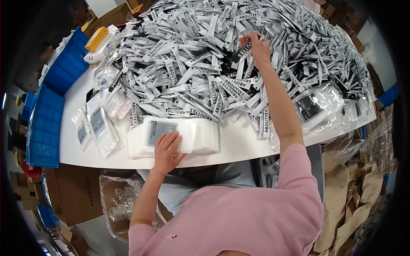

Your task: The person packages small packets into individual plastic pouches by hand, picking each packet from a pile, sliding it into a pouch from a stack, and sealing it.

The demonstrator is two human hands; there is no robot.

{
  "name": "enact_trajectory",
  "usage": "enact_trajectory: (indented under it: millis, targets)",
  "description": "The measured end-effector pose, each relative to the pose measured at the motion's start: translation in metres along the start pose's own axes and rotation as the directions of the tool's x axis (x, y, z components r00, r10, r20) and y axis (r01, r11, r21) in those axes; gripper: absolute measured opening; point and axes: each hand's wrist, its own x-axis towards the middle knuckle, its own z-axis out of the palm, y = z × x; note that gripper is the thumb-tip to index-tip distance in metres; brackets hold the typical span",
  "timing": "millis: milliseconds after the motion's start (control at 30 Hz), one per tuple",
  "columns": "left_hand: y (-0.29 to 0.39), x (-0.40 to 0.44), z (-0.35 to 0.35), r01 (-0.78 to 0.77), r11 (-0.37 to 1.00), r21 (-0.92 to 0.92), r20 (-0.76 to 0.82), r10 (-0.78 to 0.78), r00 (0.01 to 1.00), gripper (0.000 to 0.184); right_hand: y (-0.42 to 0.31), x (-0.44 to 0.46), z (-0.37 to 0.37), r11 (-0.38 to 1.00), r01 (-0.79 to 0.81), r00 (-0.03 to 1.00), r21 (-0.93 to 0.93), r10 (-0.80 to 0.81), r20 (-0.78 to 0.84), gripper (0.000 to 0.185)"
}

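My right hand (259, 50) reaches into a big heap of white and black printed tags (192, 68). A black tag (244, 51) with white "ABOUTYES" lettering is pinched between its fingers. Near the front edge of the table, my left hand (167, 149) lies flat with its fingers stretched out. It rests on a stack of frosted white plastic bags (205, 138), touching the lower part of a grey printed card (159, 129) on top. Whether that card is inside the top bag or on it, I cannot tell.
Clear bags with grey cards (102, 128) lie left on the white table (77, 149). Blue bins (45, 128) line its left edge. More packaged black cards (308, 107) sit at the right. Below are a cardboard box (74, 194) and brown paper (348, 205).
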Motion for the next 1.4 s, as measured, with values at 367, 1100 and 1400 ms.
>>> enact_trajectory:
  millis: [367,1100,1400]
  targets:
    - [-0.014,0.011,-0.011,0.563,0.725,-0.397,0.084,-0.582,0.809,0.017,0.024,-0.244,-0.011,0.974,-0.07,0.937,-0.215,0.138,0.32,0.015]
    - [0.064,0.054,-0.002,0.441,0.155,-0.884,0.292,-0.554,0.779,0.018,-0.034,-0.255,0.037,0.873,0.181,0.756,-0.453,0.171,0.631,0.014]
    - [0.055,0.067,-0.01,0.393,0.631,-0.669,0.101,-0.447,0.889,0.029,-0.043,-0.249,0.046,0.686,0.592,0.699,-0.424,-0.173,0.694,0.019]
